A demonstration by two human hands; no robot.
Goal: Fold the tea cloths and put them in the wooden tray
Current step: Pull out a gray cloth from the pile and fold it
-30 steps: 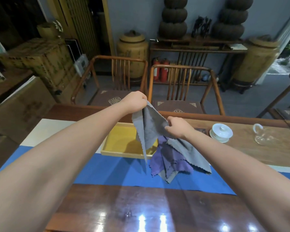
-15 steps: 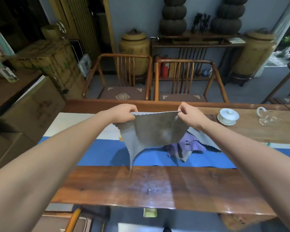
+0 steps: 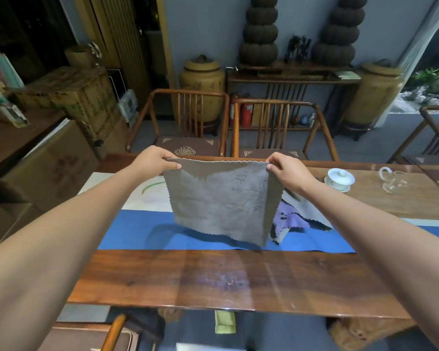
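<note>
1. We see the left hand (image 3: pixel 154 160) pinching the upper left corner of a grey tea cloth (image 3: pixel 222 198), thumb and fingers closed on the scalloped edge.
2. The right hand (image 3: pixel 288 171) pinches the upper right corner the same way, so the top edge runs taut and nearly level between the two hands.
3. The grey tea cloth hangs spread out flat in the air above the table (image 3: pixel 213 277) — its lower edge hangs above the blue runner (image 3: pixel 137 231), and we cannot tell whether it touches it. A faint pattern shows on its upper right part; we cannot read it.
4. At about 4 o'clock from the held cloth, a heap of other cloths (image 3: pixel 293 220) lies on the blue runner, a purple one and pale grey ones among them, partly hidden behind the hanging cloth.
5. The wooden tray is not in sight — the hanging cloth covers the stretch of table behind it.
6. At 3 o'clock from the right hand, a white lidded cup (image 3: pixel 339 179) sits on its saucer on the table's bare wood, and further toward 3 o'clock stands a glass pitcher (image 3: pixel 393 179).
7. At 12 o'clock, beyond the table's far edge, two wooden chairs (image 3: pixel 188 122) stand side by side, facing us.
</note>
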